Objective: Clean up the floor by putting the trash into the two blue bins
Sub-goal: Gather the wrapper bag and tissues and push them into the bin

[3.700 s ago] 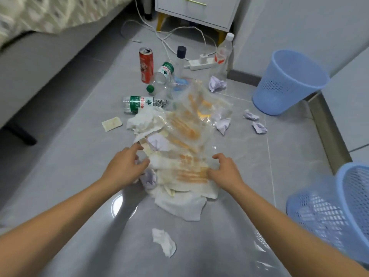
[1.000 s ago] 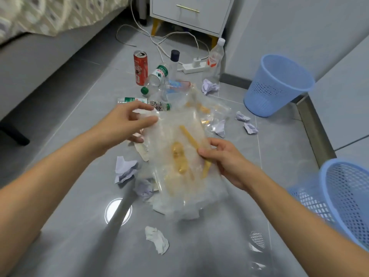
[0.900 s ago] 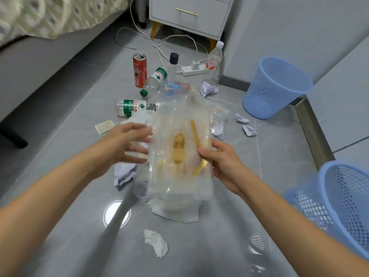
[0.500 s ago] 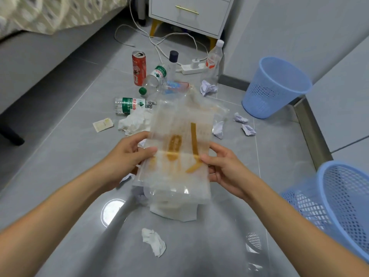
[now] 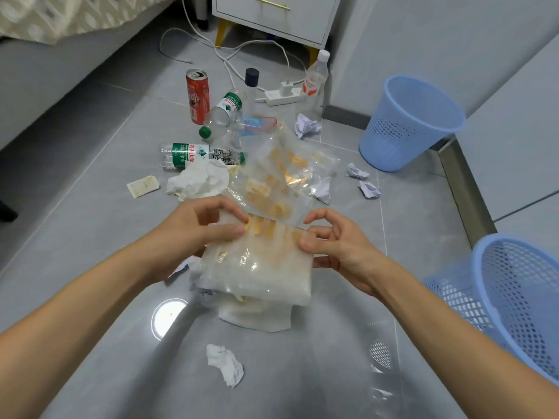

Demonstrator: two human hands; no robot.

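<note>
A folded stack of clear plastic bags [image 5: 257, 264] with orange print hangs above the floor between my hands. My left hand [image 5: 193, 231] pinches its upper left corner. My right hand [image 5: 332, 237] pinches its upper right edge with thumb and fingers. More clear bags with orange print [image 5: 281, 176] lie on the tiles just beyond. One blue bin [image 5: 408, 122] stands at the back right by the wall, the other blue bin [image 5: 514, 297] at my near right. White tissues [image 5: 199, 182], crumpled paper balls [image 5: 307, 125] and plastic bottles [image 5: 193, 152] are scattered ahead.
A red can [image 5: 198, 96] stands upright near a dark-capped bottle [image 5: 251, 89] and a clear bottle [image 5: 314, 83]. A white power strip [image 5: 281, 96] with cables lies before a nightstand [image 5: 272, 13]. A bed [image 5: 60, 55] runs along the left. A tissue [image 5: 225, 364] lies near me.
Both hands lifted the clear bags off the floor pile and folded them down into a smaller stack. Some bags stayed on the tiles.
</note>
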